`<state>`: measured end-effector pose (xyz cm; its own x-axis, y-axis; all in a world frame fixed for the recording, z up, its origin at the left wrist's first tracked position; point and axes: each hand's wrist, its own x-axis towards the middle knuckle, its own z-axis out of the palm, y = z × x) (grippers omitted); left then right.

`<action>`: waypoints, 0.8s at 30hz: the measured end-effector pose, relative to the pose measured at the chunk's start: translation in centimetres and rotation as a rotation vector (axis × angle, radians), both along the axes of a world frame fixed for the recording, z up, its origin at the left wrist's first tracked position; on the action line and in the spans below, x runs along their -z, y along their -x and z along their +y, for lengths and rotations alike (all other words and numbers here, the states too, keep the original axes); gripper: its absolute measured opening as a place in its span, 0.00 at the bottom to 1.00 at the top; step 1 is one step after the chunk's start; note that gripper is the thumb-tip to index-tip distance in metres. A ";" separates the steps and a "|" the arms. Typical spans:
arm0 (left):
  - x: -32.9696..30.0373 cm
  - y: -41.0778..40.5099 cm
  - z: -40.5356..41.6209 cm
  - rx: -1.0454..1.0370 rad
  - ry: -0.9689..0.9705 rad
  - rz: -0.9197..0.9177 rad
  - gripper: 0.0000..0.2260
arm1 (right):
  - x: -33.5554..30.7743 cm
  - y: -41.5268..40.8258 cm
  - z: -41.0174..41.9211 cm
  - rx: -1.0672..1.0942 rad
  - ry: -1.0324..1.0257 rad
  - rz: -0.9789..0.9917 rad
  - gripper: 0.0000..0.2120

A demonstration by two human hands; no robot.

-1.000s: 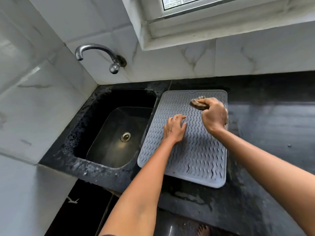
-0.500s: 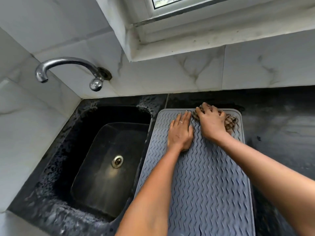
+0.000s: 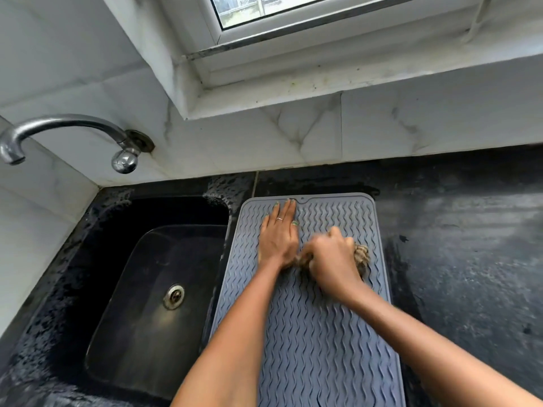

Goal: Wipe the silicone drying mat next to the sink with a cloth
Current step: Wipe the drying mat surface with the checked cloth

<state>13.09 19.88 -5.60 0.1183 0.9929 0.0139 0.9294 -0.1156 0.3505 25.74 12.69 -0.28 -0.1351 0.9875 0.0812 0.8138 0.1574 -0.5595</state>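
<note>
A grey silicone drying mat (image 3: 320, 333) with wavy ridges lies on the black counter just right of the sink. My left hand (image 3: 277, 237) rests flat on the mat's far left part, fingers together and reaching its far edge, a ring on one finger. My right hand (image 3: 332, 259) is closed around a bunched brown cloth (image 3: 362, 255) and presses it onto the mat, right beside my left wrist. Most of the cloth is hidden under the fist; the hand is motion-blurred.
A dark sink (image 3: 152, 292) with a metal drain (image 3: 174, 296) sits left of the mat. A metal tap (image 3: 67, 127) juts from the white tiled wall above it. Black counter (image 3: 470, 259) stretches to the right. A window sill runs above the back wall.
My right hand has dragged the cloth from the mat's far right corner back toward me, to the mat's middle. My left hand has slid forward to the far edge. The camera has moved closer.
</note>
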 end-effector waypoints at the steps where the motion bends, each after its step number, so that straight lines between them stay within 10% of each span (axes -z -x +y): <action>1: 0.0 0.1 0.0 0.009 0.007 0.012 0.24 | -0.7 -0.1 1.2 0.090 -0.004 0.141 0.16; 7: 0.1 -0.1 -0.1 -0.023 -0.043 -0.033 0.25 | -0.6 -0.6 8.8 0.123 0.128 -0.179 0.26; 13: 0.6 0.1 0.3 -0.012 -0.041 -0.019 0.24 | 1.9 1.1 2.4 0.138 -0.082 -0.409 0.15; 24: 0.2 0.0 0.2 -0.020 -0.015 0.036 0.24 | -3.3 -0.1 7.3 0.137 0.104 -0.067 0.11</action>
